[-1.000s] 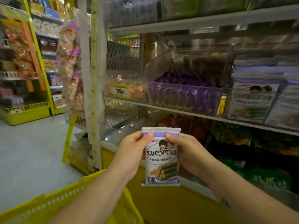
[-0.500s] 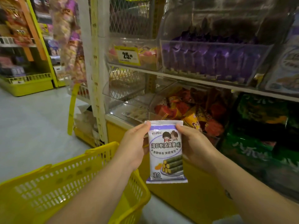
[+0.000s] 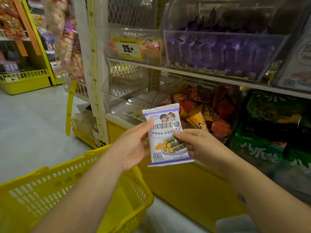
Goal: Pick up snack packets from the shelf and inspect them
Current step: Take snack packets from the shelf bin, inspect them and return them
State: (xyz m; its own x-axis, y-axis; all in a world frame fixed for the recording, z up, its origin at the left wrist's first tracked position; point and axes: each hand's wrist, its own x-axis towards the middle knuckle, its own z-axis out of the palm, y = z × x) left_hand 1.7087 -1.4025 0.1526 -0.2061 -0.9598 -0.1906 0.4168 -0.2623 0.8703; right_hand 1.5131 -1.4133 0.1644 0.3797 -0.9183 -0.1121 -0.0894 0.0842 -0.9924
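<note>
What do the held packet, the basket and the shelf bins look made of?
The packet: thin plastic film, glossy; glare on the print, crimped end seals. The basket: moulded yellow plastic, dull sheen, slotted walls. The bins: clear rigid plastic, possibly acrylic; contents show through, highlights on curved lids.

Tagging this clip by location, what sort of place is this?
Most likely a supermarket snack aisle: a clear bin of purple packets, a yellow price tag, and a yellow shopping basket.

Left hand [image 3: 133,145], right hand [image 3: 200,145], fingers [image 3: 178,134] pinching
</note>
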